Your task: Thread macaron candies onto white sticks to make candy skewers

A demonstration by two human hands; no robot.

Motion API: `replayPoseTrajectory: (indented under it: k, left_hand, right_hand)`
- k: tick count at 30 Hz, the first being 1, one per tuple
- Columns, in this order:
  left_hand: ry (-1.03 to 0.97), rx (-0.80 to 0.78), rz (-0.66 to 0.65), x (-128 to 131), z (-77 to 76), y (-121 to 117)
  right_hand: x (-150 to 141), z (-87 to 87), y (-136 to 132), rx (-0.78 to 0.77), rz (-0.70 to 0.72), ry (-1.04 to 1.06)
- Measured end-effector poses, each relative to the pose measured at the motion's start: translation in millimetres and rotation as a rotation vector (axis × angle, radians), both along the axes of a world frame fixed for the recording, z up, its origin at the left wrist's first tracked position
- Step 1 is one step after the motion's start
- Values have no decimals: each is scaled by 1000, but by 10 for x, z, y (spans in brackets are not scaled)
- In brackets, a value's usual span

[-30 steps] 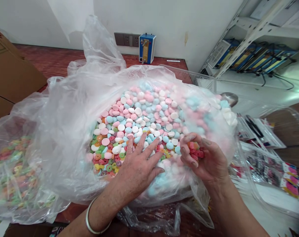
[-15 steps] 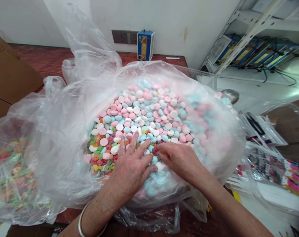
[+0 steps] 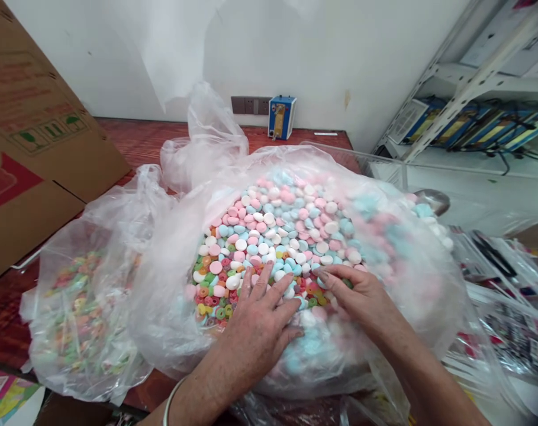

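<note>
A big clear plastic bag (image 3: 162, 302) lies wide open, full of pink, white and pale blue button-shaped candies (image 3: 269, 232). Among them, towards the front, are small colourful ring candies (image 3: 224, 310). My left hand (image 3: 262, 307) rests palm down on the candies with its fingers spread, holding nothing. Just right of it, my right hand (image 3: 355, 296) reaches in with thumb and fingers curled together over ring candies. Pale blue candies show at its fingertips; what lies inside the fingers is hidden.
A second plastic bag (image 3: 80, 337) of ring candies sits on the left. Behind it stands a cardboard box (image 3: 42, 136). A blue device (image 3: 282, 118) is at the wall by the sockets. On the right are a metal scoop (image 3: 435, 201), packaged goods and a white shelf (image 3: 464, 89).
The view has shifted, so everything sits further right and lower. My right hand has moved slightly away from my left, uncovering more ring candies between them. My left hand keeps its place.
</note>
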State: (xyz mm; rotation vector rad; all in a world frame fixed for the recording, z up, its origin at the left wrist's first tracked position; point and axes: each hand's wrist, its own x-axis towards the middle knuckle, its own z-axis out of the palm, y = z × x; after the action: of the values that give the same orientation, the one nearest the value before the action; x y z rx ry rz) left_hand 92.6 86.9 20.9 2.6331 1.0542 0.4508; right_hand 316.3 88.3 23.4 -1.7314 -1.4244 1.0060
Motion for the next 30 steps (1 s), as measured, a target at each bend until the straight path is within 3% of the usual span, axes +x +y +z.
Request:
replayPoseTrajectory:
  k: [3, 7, 11, 15, 18, 22, 24, 26, 28, 30]
  left_hand:
    - [-77, 60, -12, -87, 72, -72]
    - [-240, 251, 69, -316, 172, -115]
    - [-336, 532, 331, -611, 174, -100]
    - [-253, 693, 708, -886, 77, -73]
    - [-251, 439, 904, -1102, 8, -65]
    - [-538, -158, 1059, -1352, 22, -84]
    - [-852, -358, 1055, -1411, 103, -74]
    - [-1193, -508, 985, -1423, 232, -37]
    - [-1428, -602, 927, -1411, 384, 14]
    - [-1527, -627, 917, -1408, 520, 59]
  right_hand:
    - [-16, 25, -6, 25, -4, 24]
    - [-155, 150, 39, 54, 120, -46]
    - [-647, 320, 203, 132, 332, -340]
    - [-1273, 384, 381, 251, 676, -696]
    - [-1421, 322, 435, 299, 841, -894]
    - [-1182, 245, 384, 214, 662, -1034]
    - [-1107, 253, 308, 181, 568, -1075]
    - [-1167, 282, 207, 218, 573, -1042]
    - [-1333, 306, 105, 298, 697, -969]
    - [-1500, 301, 34, 346, 850, -930]
